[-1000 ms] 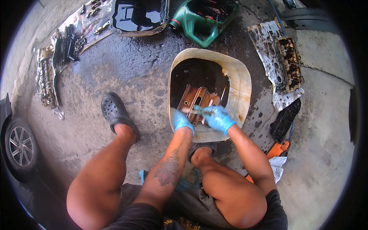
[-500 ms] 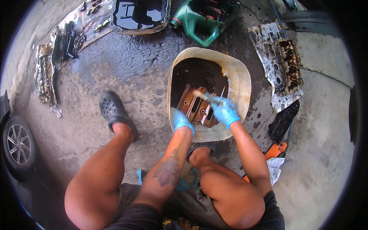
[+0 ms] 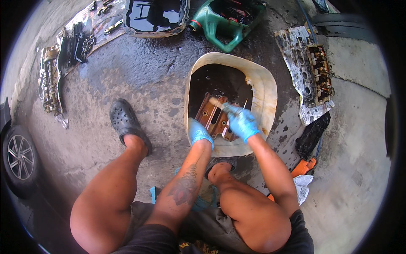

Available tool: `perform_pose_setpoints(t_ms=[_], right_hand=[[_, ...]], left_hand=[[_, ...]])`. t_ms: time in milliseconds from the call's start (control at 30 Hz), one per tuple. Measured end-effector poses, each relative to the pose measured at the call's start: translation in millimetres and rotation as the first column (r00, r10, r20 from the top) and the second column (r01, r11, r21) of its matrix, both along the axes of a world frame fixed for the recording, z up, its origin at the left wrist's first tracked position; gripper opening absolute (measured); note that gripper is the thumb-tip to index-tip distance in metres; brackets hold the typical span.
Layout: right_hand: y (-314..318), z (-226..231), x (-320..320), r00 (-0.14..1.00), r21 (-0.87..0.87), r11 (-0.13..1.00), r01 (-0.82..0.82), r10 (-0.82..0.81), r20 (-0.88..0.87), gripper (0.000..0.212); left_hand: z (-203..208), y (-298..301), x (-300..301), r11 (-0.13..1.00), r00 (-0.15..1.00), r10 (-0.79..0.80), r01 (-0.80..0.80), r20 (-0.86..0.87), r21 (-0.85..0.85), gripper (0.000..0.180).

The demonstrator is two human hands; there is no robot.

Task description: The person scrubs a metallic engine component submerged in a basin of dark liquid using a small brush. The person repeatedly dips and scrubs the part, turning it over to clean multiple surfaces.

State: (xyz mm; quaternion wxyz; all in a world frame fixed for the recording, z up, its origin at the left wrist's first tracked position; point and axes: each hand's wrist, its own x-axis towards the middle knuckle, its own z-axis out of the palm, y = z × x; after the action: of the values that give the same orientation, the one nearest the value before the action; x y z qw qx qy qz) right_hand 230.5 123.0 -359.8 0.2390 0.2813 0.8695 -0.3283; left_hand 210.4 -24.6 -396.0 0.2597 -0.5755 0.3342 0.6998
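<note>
A brown, oil-stained metal engine cover point(image 3: 204, 113) with slots and round holes leans inside a pale cut-open plastic tub point(image 3: 264, 93), above dark liquid. At its near left edge my left hand point(image 3: 200, 133), in a blue glove, grips the cover; most of the fingers are hidden behind the tub's rim and the part. My right hand point(image 3: 242, 122), also blue-gloved, is closed round the handle of a brush point(image 3: 216, 102). The brush's pale bristles are against the cover's upper part, slightly smeared by motion.
Beyond the tub lie an oil pan point(image 3: 155, 17) of black liquid and a green jug point(image 3: 228, 27) with a cut-open side. An engine cylinder head point(image 3: 321, 72) rests at the right, above an orange-handled tool point(image 3: 303, 167). Camshaft parts point(image 3: 50, 84) lie at the left; my shoe point(image 3: 127, 118) is nearer.
My right hand has shifted slightly left, carrying the brush a little left and up along the cover. My left hand and the cover stay in place.
</note>
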Motion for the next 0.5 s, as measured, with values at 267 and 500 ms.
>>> perform_pose_setpoints(t_ms=[267,500], right_hand=[[-28.2,2.7,9.5,0.961,0.077,0.968,-0.239,0.247,-0.12,0.024],[-22.9,-1.3,8.1,0.945,0.032,0.955,-0.293,0.295,-0.142,0.026]], left_hand=[[-43.1,-9.1,16.5,0.997,1.0,-0.007,0.008,0.01,-0.082,0.056],[-7.8,-2.8,0.1,0.996,0.998,0.033,-0.028,0.06,-0.08,0.056]])
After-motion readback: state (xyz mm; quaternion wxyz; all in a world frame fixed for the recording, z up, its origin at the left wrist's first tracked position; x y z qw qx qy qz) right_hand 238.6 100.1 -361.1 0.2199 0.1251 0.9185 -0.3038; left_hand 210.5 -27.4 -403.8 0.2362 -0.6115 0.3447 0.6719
